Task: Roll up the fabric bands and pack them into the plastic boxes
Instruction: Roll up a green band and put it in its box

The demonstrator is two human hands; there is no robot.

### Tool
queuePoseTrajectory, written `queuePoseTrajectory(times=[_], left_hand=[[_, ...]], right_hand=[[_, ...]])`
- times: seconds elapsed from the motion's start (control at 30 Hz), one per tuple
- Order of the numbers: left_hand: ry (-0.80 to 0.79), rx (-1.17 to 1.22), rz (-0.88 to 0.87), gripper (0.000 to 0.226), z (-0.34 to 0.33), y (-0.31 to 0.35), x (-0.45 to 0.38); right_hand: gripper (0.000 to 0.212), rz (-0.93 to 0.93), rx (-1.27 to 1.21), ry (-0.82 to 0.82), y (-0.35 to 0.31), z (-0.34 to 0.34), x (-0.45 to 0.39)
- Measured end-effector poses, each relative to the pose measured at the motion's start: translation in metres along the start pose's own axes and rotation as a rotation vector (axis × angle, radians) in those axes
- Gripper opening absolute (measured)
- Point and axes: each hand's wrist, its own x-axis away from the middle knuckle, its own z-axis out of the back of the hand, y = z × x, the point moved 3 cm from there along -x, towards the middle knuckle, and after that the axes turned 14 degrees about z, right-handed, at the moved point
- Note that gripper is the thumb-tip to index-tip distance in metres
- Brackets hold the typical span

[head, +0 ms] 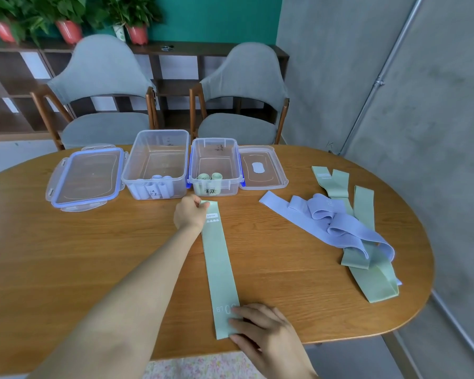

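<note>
Two clear boxes [156, 165] [215, 166] stand on one table [66, 255], with two lids [85, 177] [262, 168] beside them and two chairs [101, 86] [244, 91] behind. One green band [219, 263] lies flat alone. In the loose pile [348, 222] the bands overlap too much to count.

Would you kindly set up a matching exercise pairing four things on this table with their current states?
Things:
1. left hand
2. right hand
3. larger box
4. smaller box

States:
A. holds rolled green bands
B. presses the flat green band's near end
C. holds rolled lilac bands
D. pinches the flat green band's far end

Pairs: 1-D, 2-B, 3-C, 4-A
</note>
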Motion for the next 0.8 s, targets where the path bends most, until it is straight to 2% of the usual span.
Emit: queuePoseTrajectory(times=[0.1,0.37,0.57,0.8], left_hand=[[0.037,-0.015,-0.001,0.017,0.003,-0.003,-0.002],[0.136,-0.035,-0.071,0.018,0.0,-0.004,-0.007],[0.114,0.013,-0.084,0.024,-0.004,-0.003,-0.011],[0.136,-0.035,-0.14,0.025,-0.007,-0.004,-0.007]], right_hand=[[0.023,-0.027,-0.02,0.0,0.001,-0.002,0.005],[0.012,0.013,-0.147,0.012,0.007,0.001,-0.001],[0.009,0.037,-0.164,0.046,0.007,-0.002,-0.002],[0.008,0.011,-0.194,0.039,0.009,-0.003,0.0]])
